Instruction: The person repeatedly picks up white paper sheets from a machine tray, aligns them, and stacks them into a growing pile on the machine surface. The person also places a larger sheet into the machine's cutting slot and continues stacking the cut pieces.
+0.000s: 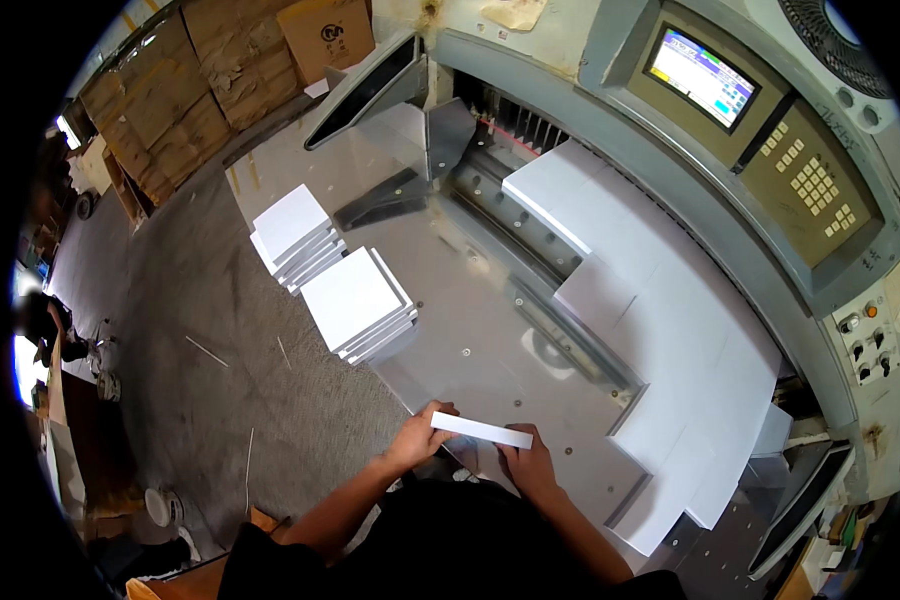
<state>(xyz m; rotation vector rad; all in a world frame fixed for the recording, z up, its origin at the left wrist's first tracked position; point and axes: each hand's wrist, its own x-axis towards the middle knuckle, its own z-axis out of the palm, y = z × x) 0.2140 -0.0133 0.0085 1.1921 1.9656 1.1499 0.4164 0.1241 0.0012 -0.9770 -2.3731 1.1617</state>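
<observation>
A thin stack of white paper (482, 430) is held on edge near the front of the metal machine table (490, 370), close to my body. My left hand (422, 436) closes round its left end. The other end is in the grip of my right hand (530, 464), whose fingers are partly hidden. To the left on the table stand two piles of cut white paper, a nearer pile (355, 300) and a farther pile (295, 225), each in several offset layers. Larger blocks of white paper (660, 330) lie to the right, with stepped edges along the machine.
Behind the paper rises the machine's grey body with a lit screen (703, 78), a keypad (816, 182) and knobs (867, 340). Dark side panels (365, 90) flank the table. Cardboard (185, 85) leans at the back left. Paper strips (207, 351) lie on the floor; a person (45, 320) is far left.
</observation>
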